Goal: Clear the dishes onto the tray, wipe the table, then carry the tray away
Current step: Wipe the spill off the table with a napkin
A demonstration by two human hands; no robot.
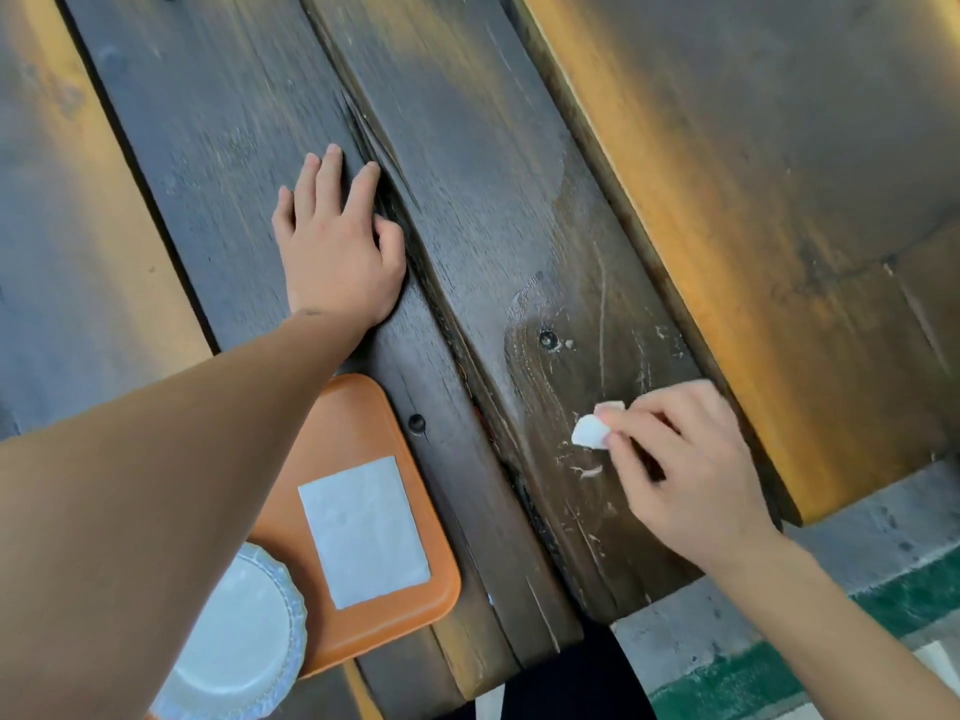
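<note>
Clearing looks done, with the plate (236, 641) on the tray (358, 423) at 7 o'clock, and wiping is under way: the right hand (685, 475) pinches a tissue wad (589, 432) against the table (498, 210) (streaks at 4 o'clock), the left hand (335, 241) rests flat, carrying remains.

Outdoor eatery — plank picnic table (519, 241), orange serving tray (358, 423).

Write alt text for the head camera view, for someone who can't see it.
Right hand pinches a small white wad against a dark wooden table; left hand rests flat. An orange tray holds a white plate and napkin.
</note>
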